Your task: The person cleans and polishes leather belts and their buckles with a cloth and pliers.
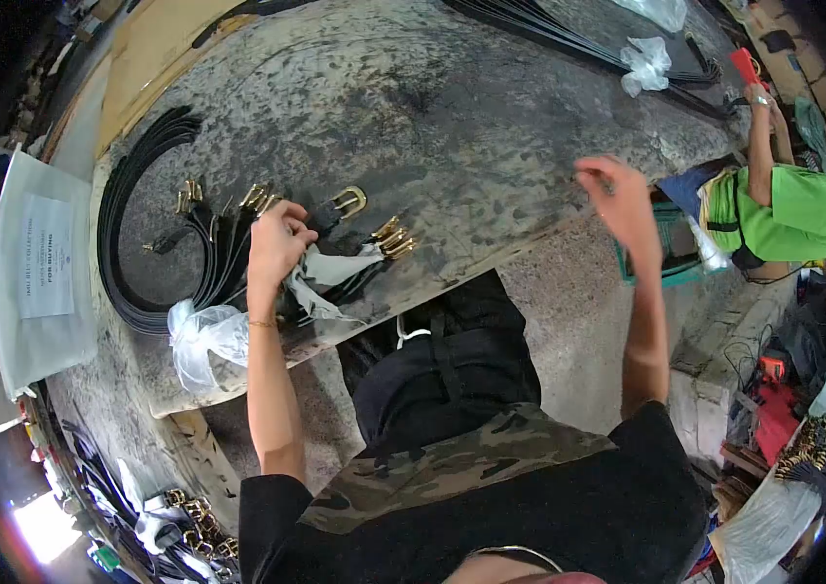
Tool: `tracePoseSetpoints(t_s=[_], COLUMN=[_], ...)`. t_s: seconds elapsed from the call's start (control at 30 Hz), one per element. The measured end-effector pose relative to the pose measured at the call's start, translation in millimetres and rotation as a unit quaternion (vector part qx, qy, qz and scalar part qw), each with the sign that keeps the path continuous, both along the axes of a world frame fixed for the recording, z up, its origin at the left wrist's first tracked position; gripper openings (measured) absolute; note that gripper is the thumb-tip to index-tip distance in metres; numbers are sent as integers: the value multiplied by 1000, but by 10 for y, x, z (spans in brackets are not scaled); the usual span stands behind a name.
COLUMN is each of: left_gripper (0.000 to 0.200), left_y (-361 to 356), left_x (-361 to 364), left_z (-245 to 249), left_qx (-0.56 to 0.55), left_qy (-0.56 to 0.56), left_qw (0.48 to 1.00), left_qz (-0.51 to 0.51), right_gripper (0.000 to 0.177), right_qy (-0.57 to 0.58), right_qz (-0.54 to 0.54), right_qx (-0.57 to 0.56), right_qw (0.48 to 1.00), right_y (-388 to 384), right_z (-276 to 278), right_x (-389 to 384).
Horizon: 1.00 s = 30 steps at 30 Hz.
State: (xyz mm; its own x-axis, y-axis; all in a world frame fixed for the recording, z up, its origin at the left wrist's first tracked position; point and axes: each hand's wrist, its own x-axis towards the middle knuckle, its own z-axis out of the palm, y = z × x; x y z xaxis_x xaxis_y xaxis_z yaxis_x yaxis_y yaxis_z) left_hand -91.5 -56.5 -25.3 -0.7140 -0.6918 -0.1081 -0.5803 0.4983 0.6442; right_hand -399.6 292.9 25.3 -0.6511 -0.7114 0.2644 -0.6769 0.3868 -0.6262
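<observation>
My left hand (278, 243) is closed over black belts on the table, fingers pinched at a strap near a large gold buckle (349, 202). Some of the strap is hidden beneath the fingers. Left of it lies a bunch of black belts (126, 277), curved in a wide arc with gold buckles (259, 199) at its end. A second bundle with gold buckles (394, 238), wrapped in a pale strip (320, 277), sits just right of the wrist. My right hand (617, 195) is raised near the table's front edge, fingers loosely curved and apart, with nothing visible in them.
Clear plastic wrap (206, 341) lies by the front left corner of the worn table (413, 117). A white bin (43, 273) with a paper label stands left. More belts (569, 39) lie at the back. A person in green (792, 214) works at right, beside a green crate (661, 243).
</observation>
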Motion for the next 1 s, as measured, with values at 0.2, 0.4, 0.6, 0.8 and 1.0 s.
tracePoseSetpoints(t_s=[0.2,0.4,0.6,0.8,1.0], left_gripper=[38,25,22,22,27], left_y=[-6,52,-48,13,116], left_x=[30,76,99,113,130], left_z=[-72,-193,-373,-330,-183], left_qx=[62,17,157,144,136], left_qy=[14,50,177,178,155], left_qw=[997,998,971,973,975], left_qz=[46,41,27,41,78], right_gripper=[27,24,19,18,40], right_qy=[28,64,21,-106,-349], right_qz=[-79,-37,-32,-7,-122], right_qx=[177,238,197,4,-215], right_qw=[981,968,980,994,904], right_y=[375,270,391,490,-176], right_z=[-376,-452,-467,-467,-411], right_x=[-655,-661,-723,-1105,-994])
